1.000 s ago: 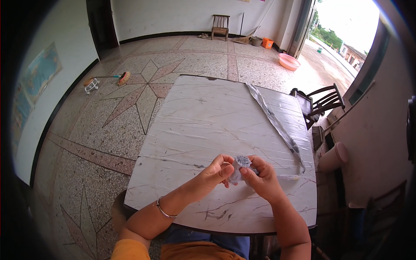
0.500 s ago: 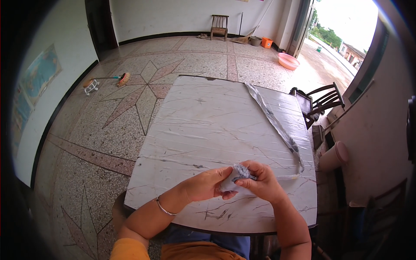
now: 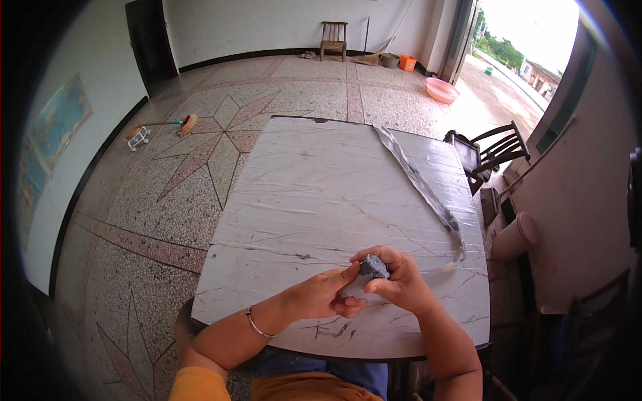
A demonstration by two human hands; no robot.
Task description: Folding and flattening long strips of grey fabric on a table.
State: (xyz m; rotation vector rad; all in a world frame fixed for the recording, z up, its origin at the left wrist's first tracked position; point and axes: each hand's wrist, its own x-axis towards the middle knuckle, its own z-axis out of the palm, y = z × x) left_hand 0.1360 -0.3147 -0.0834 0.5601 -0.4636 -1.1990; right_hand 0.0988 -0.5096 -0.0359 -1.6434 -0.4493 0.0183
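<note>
Between my two hands, over the near part of the table, is a small soft bundle (image 3: 377, 266). Its top is mottled grey and fuzzy, with a paler white part lower down; I cannot make out what kind of thing it is. My left hand (image 3: 330, 292), with a silver bangle on the wrist, grips its left side, thumb pressed along it. My right hand (image 3: 401, 281) curls round the right side, fingers over the far edge and thumb at the near side. The fingers hide much of the bundle. Below them lies the white marble-patterned table (image 3: 287, 207).
A crumpled strip of clear film (image 3: 428, 195) runs down the table's right side. Beyond that edge stand a dark wooden chair (image 3: 491, 154) and a pinkish bin (image 3: 516, 235). A long-handled brush (image 3: 188, 125) lies on the floor at left; a pink basin (image 3: 441, 91) sits by the doorway.
My right fingers have shifted up and over the bundle's far side, and its grey fuzzy top is turned more to the right. Less of the white part shows. The view has shifted slightly.
</note>
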